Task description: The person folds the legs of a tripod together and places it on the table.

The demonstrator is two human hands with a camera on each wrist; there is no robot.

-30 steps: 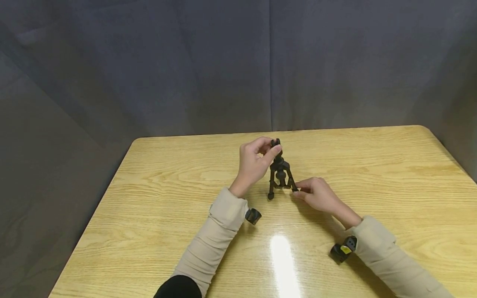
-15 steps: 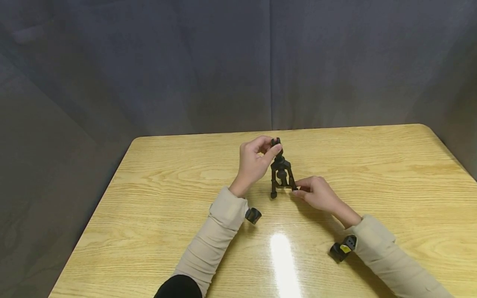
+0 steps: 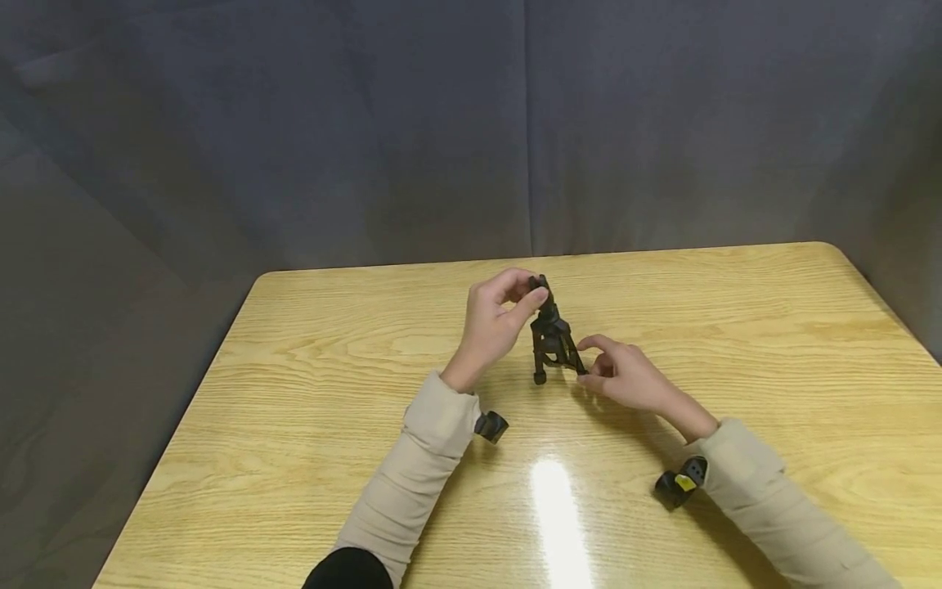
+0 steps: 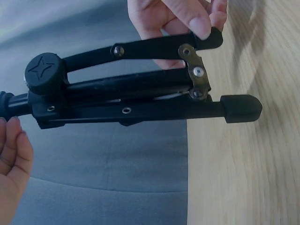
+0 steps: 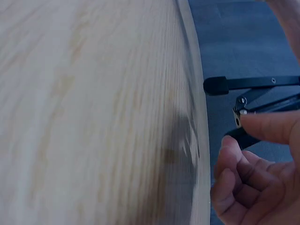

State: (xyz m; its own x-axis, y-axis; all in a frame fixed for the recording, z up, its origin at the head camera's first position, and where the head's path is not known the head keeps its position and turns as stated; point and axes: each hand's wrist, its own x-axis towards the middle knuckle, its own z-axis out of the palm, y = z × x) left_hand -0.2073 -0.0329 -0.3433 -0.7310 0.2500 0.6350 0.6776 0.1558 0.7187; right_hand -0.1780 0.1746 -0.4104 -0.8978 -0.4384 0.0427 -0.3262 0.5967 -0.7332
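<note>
Pinching the head of the small black tripod (image 3: 552, 339), the left hand (image 3: 491, 323) is steadying it upright at mid-table (image 3: 294, 393); the right hand (image 3: 625, 378) is pinching one leg tip. Best practice: folding legs gently, keeping fingers clear of hinges.

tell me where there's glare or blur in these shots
Head view: a bright streak of lamp glare on the table near the person, all else sharp. Left wrist view: the tripod is crisp, the wood behind it soft. Right wrist view: the table grain is smeared and the right hand is out of focus.
</note>
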